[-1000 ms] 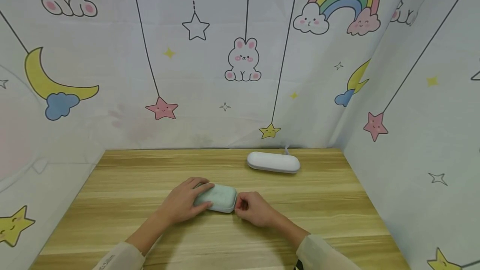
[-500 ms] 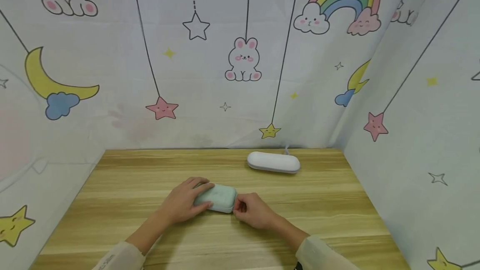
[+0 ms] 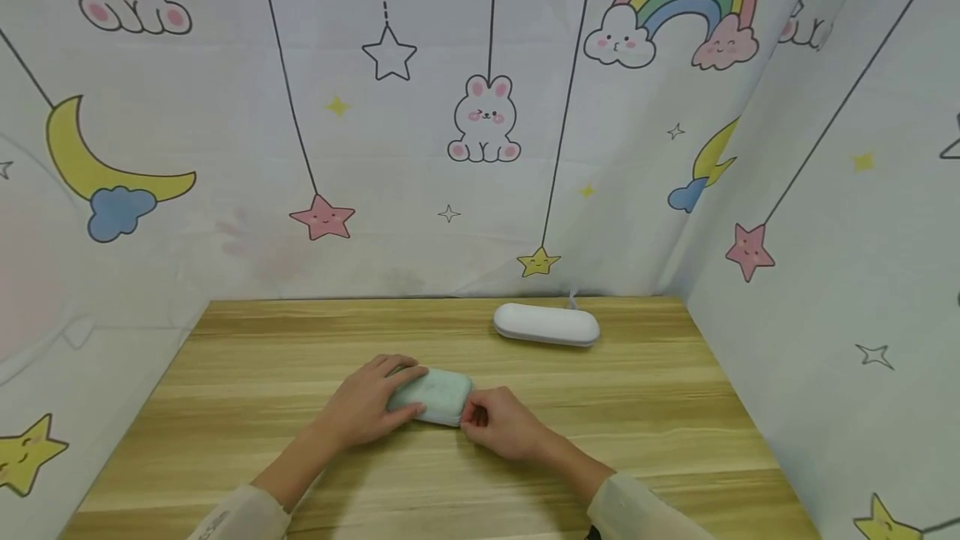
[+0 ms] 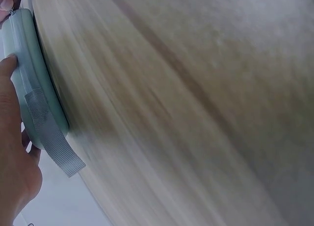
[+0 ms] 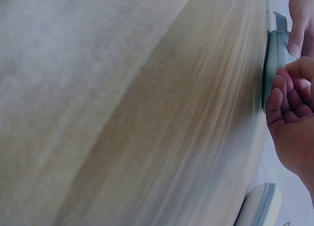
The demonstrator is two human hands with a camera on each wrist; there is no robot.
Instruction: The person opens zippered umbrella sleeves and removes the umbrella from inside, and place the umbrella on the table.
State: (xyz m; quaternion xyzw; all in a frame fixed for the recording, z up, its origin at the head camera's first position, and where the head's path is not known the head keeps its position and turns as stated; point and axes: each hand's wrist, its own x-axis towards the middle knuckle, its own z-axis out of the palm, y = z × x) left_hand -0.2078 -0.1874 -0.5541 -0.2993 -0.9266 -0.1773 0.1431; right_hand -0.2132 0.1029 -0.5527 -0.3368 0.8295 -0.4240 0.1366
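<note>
A small mint-green zip case [image 3: 442,397] lies flat on the wooden table in the head view, its lid down. My left hand [image 3: 369,403] grips its left end, fingers over the far side and thumb along the near side. At the case's right front corner, my right hand [image 3: 504,423] pinches the zipper pull with thumb and forefinger; the fingers mostly cover the pull. From the left wrist view, the zipper [image 4: 22,49] runs along the case's side. A grey ribbed strap [image 4: 54,142] sticks out from the end by my left hand.
Behind and to the right, a long white rounded case [image 3: 546,325] sits near the table's back edge, a small loop at its rear. Patterned white cloth [image 3: 420,248] stands behind the wooden table [image 3: 300,340] and along its sides.
My right hand has moved slightly left, round the right front corner of the green case, with the zipper pull. The left hand and the case have stayed in place.
</note>
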